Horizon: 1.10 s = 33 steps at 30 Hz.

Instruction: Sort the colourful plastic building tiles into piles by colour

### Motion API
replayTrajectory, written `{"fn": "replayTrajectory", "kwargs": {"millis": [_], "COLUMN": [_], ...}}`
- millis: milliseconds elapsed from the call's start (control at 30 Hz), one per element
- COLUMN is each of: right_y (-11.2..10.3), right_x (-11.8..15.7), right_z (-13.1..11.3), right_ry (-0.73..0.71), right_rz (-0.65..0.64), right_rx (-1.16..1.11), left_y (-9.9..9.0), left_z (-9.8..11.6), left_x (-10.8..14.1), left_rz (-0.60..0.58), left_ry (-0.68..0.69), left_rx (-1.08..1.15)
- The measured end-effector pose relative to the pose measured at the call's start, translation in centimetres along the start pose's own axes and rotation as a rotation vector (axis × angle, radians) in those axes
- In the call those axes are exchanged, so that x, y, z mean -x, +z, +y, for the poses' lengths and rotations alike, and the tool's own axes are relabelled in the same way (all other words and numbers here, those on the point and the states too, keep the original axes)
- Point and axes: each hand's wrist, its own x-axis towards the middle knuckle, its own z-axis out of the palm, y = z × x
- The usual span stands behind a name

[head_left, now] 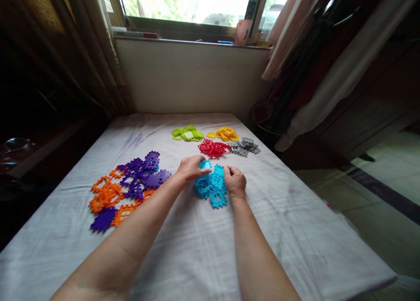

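Light-blue interlocking plastic tiles (210, 189) with toothed edges, some with window-like openings, lie in a heap between my hands. At the heap's upper left, my left hand (193, 168) pinches one blue tile (205, 164) between thumb and fingers. Curled at the right edge of the heap, my right hand (235, 181) has its fingertips against the blue tiles. What its fingers hold, if anything, is hidden. Purple tiles (134, 178) and orange tiles (106, 197) lie mixed together left of my left forearm, which covers part of them.
Beyond my hands lie piles of green tiles (187, 134), yellow tiles (226, 134), red tiles (212, 148) and grey tiles (245, 147). A pale wrinkled cloth (288, 231) covers the flat surface. Behind it are a low wall (193, 78) and a window; curtains and hanging clothes flank it.
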Motion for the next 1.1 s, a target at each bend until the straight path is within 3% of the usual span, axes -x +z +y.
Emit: {"fn": "replayTrajectory", "kwargs": {"millis": [133, 233, 433, 633, 833, 1100], "right_y": [0.1, 0.2, 0.1, -0.1, -0.2, -0.3], "right_x": [-0.1, -0.1, -0.1, 0.0, 0.0, 0.0], "right_z": [0.3, 0.3, 0.2, 0.2, 0.1, -0.2], "right_ry": [-0.009, -0.010, 0.010, 0.009, -0.012, 0.026], "right_rz": [0.018, 0.019, 0.001, -0.011, -0.009, -0.030], "right_rx": [0.001, 0.000, 0.024, 0.019, 0.027, 0.051], "left_y": [0.4, -0.9, -5.3, -7.9, -8.2, -7.5], "left_z": [-0.5, -3.4, -10.7, -14.0, -14.4, -10.4], "left_x": [0.5, 1.6, 5.4, 7.6, 8.0, 6.3], "left_rz": [0.014, 0.036, 0.054, 0.020, 0.007, -0.013], "left_ry": [0.010, -0.070, -0.259, -0.328, -0.347, -0.449], "left_rx": [-0.014, -0.091, -0.303, -0.401, -0.454, -0.509]}}
